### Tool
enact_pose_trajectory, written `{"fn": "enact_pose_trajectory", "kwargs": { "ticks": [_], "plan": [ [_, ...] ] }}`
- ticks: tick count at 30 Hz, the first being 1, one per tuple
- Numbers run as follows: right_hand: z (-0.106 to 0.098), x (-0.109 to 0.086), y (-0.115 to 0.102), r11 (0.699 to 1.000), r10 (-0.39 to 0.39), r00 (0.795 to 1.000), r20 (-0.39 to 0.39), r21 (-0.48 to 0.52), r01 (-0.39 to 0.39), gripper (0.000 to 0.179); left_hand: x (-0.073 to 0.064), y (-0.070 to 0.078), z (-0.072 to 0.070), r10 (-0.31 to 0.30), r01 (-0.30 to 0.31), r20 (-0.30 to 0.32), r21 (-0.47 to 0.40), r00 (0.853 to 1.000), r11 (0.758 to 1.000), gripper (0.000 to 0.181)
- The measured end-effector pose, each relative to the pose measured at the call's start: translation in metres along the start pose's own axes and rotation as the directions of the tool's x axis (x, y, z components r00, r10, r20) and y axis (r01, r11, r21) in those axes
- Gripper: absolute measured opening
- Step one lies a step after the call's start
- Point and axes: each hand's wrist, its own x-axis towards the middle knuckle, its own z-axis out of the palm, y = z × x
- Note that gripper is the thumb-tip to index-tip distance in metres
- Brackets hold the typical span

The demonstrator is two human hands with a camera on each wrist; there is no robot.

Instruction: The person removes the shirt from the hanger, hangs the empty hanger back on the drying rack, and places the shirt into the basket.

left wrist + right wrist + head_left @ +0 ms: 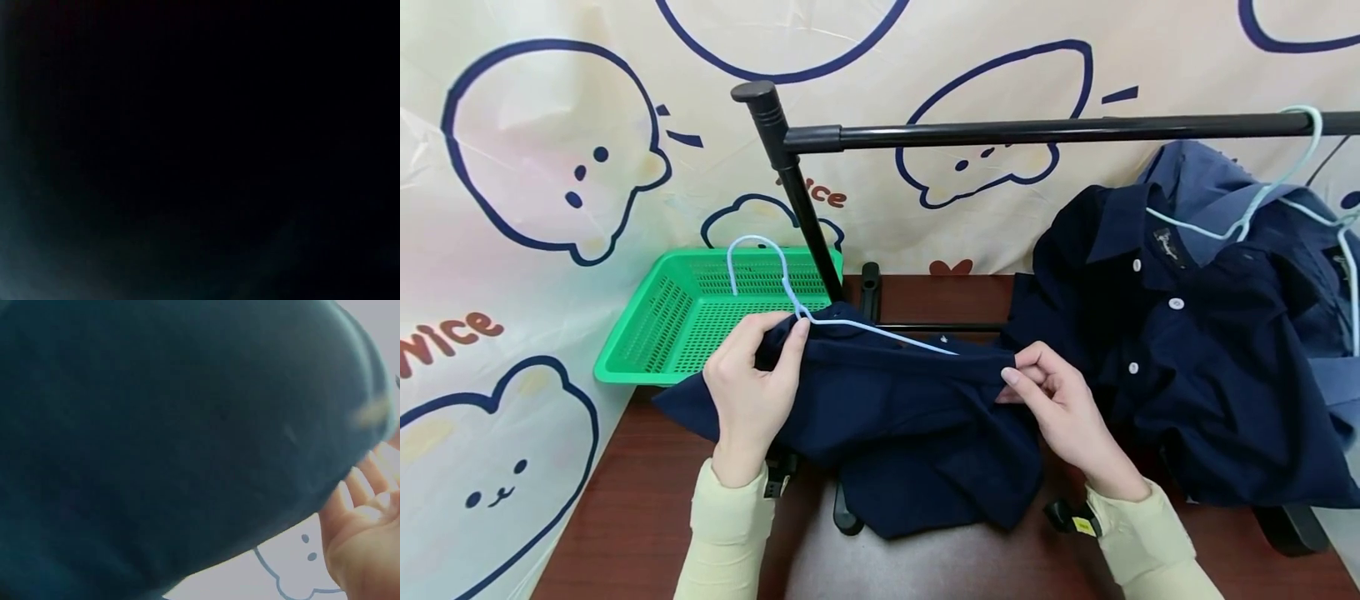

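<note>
A navy shirt (910, 425) hangs down between the two hands over the table, a light blue hanger (880, 332) partly inside it. My left hand (752, 383) pinches the shirt's upper edge right at the base of the hanger's hook, thumb in front. The hook stands up above that hand. At the other end of the edge, my right hand (1060, 408) pinches the cloth between thumb and fingers. In the right wrist view, dark cloth fills most of the picture, with the right hand (365, 531) at its edge. The left wrist view is nearly black.
A green basket (625, 333) stands at the back left of the brown table (595, 508). Behind the shirt rises a black clothes rack (1000, 133). Another navy shirt (1217, 400) and a blue shirt (1195, 179) hang at its right on pale green hangers.
</note>
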Motion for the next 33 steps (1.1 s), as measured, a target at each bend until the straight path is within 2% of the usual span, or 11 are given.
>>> {"fn": "enact_pose_trajectory", "kwargs": {
  "ticks": [6, 11, 17, 20, 25, 26, 27, 28, 30, 31, 33],
  "plan": [
    [0.002, -0.002, 0.003, 1.000, 0.009, 0.999, -0.042, 0.027, -0.008, 0.008, -0.001, -0.001, -0.001, -0.048, 0.047, 0.027, 0.033, 0.998, 0.998, 0.017],
    [0.003, -0.004, 0.006, 0.999, 0.018, 0.996, -0.087, 0.050, -0.013, 0.014, -0.002, -0.003, -0.001, -0.082, 0.080, 0.086, 0.034, 0.993, 0.996, 0.021],
    [0.014, -0.001, 0.013, 0.977, 0.065, 0.966, -0.251, 0.212, -0.010, 0.014, -0.004, -0.006, 0.003, -0.103, 0.110, 0.167, -0.032, 0.981, 0.993, 0.025],
    [0.019, -0.001, 0.016, 0.935, 0.104, 0.954, -0.282, 0.354, 0.002, 0.015, -0.006, -0.005, 0.004, -0.122, 0.136, 0.175, -0.068, 0.977, 0.988, 0.026],
    [0.024, -0.002, 0.019, 0.807, 0.131, 0.974, -0.183, 0.590, 0.002, 0.010, -0.007, 0.000, 0.001, -0.172, 0.182, 0.112, -0.093, 0.979, 0.979, 0.024],
    [0.025, -0.002, 0.020, 0.808, 0.130, 0.975, -0.181, 0.589, 0.001, 0.012, -0.006, 0.002, 0.000, -0.178, 0.186, 0.088, -0.094, 0.980, 0.978, 0.023],
    [0.025, -0.002, 0.019, 0.832, 0.116, 0.975, -0.190, 0.555, 0.009, 0.013, -0.004, 0.006, -0.002, -0.179, 0.185, 0.064, -0.098, 0.982, 0.978, 0.023],
    [0.026, -0.002, 0.019, 0.873, 0.089, 0.975, -0.206, 0.488, 0.023, 0.014, -0.002, 0.009, -0.003, -0.184, 0.188, 0.038, -0.117, 0.982, 0.975, 0.021],
    [0.028, -0.002, 0.017, 0.956, 0.039, 0.975, -0.217, 0.291, 0.027, 0.014, 0.004, 0.017, -0.006, -0.190, 0.186, -0.006, -0.165, 0.982, 0.969, 0.016],
    [0.030, -0.003, 0.017, 0.983, 0.017, 0.977, -0.212, 0.183, 0.022, 0.012, 0.007, 0.021, -0.007, -0.187, 0.180, -0.024, -0.177, 0.982, 0.968, 0.014],
    [0.034, -0.004, 0.015, 1.000, -0.010, 0.984, -0.179, -0.007, 0.009, 0.009, 0.011, 0.028, -0.009, -0.186, 0.174, -0.040, -0.208, 0.982, 0.963, 0.009]
  ]
}}
